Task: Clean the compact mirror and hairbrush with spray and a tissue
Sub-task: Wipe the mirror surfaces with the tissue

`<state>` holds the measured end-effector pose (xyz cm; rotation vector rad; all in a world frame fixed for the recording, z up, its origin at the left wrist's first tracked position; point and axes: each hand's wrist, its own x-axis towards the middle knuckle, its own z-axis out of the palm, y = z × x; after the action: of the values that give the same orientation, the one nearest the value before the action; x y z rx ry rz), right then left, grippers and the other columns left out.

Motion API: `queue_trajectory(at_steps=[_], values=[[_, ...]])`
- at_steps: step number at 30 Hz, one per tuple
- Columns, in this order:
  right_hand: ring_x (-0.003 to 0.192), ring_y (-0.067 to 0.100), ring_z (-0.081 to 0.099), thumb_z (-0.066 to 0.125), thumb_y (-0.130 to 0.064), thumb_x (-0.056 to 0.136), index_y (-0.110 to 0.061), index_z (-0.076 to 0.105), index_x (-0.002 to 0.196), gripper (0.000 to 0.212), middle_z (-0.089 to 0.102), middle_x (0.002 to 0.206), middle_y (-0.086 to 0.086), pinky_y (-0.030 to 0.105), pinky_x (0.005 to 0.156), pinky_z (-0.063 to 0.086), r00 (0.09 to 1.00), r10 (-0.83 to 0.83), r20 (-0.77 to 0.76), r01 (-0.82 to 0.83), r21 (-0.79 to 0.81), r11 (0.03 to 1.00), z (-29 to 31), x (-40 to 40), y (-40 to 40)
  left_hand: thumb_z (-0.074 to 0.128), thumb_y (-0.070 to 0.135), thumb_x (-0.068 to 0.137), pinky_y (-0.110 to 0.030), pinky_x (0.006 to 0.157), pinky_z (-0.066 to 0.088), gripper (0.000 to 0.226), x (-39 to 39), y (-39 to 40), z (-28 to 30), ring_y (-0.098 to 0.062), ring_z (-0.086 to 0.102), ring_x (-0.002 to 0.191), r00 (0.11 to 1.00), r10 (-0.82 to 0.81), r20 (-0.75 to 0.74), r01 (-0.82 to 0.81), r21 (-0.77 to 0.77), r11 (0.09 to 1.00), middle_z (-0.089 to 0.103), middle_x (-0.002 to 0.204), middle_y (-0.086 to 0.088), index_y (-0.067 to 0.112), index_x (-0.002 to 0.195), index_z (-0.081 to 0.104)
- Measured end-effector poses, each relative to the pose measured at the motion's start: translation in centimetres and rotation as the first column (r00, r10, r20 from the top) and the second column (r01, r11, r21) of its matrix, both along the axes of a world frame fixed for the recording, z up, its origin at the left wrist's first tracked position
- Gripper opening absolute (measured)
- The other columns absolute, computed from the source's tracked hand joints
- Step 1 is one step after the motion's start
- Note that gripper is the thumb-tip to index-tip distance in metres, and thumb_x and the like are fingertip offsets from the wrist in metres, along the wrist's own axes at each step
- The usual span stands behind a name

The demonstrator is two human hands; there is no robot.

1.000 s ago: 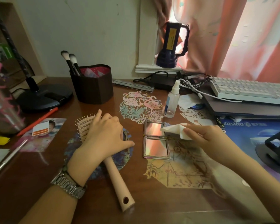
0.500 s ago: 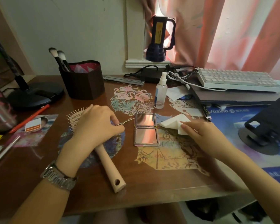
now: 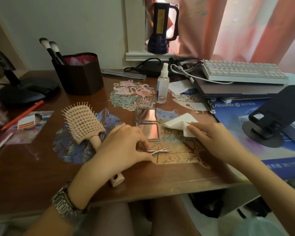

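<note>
A beige vented hairbrush lies bristles up on the brown desk, with its handle running under my left hand. That hand pinches a thin metal tool with crossed tips, low over the desk just in front of the mirror. The square compact mirror lies open and flat at the centre. To its right, my right hand holds a folded white tissue down on the desk, beside the mirror's edge. A clear spray bottle stands upright behind the mirror.
A dark pot with makeup brushes stands at the back left, beside a black lamp base. A white keyboard on a laptop and a black phone stand fill the right side. A red pen lies on the left.
My left hand came off the brush head, now uncovered, and carried the metal tool right and toward me, in front of the mirror. My right hand kept the tissue beside the mirror.
</note>
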<state>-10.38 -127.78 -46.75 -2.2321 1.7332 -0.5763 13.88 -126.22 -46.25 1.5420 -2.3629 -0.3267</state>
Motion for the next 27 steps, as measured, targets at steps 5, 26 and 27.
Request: queue_trajectory(at_steps=[5, 26, 27], values=[[0.087, 0.010, 0.062, 0.043, -0.035, 0.094, -0.027, 0.059, 0.122, 0.033, 0.071, 0.104, -0.001, 0.029, 0.076, 0.051, 0.996, 0.064, 0.066, -0.061, -0.047, 0.997, 0.2, 0.8, 2.3, 0.067, 0.058, 0.070, -0.029, 0.091, 0.032, 0.030, 0.0, 0.3, -0.2, -0.008, 0.047, 0.101, 1.000, -0.009, 0.008, 0.009, -0.002, 1.000, 0.058, 0.102, 0.018, 0.040, 0.094, 0.069], [0.130, 0.001, 0.038, 0.033, -0.040, 0.096, -0.031, 0.050, 0.132, 0.040, 0.049, 0.137, -0.012, 0.023, 0.111, 0.026, 0.927, 0.330, -0.181, -0.361, -0.180, 0.915, -3.4, 4.5, 4.7, 0.070, 0.048, 0.071, -0.029, 0.088, 0.035, 0.018, 0.7, 0.8, -0.9, -0.008, 0.049, 0.093, 0.991, 0.063, -0.122, -0.069, -0.049, 0.996, 0.061, 0.094, 0.019, 0.034, 0.082, 0.075], [0.130, 0.000, 0.038, 0.032, -0.041, 0.096, -0.031, 0.049, 0.132, 0.041, 0.048, 0.137, -0.013, 0.024, 0.111, 0.027, 0.927, 0.328, -0.184, -0.360, -0.182, 0.915, -3.4, 4.4, 4.6, 0.069, 0.049, 0.071, -0.028, 0.087, 0.034, 0.020, 0.7, 0.8, -1.0, -0.007, 0.049, 0.093, 0.990, 0.063, -0.123, -0.070, -0.055, 0.996, 0.062, 0.093, 0.019, 0.034, 0.082, 0.075]])
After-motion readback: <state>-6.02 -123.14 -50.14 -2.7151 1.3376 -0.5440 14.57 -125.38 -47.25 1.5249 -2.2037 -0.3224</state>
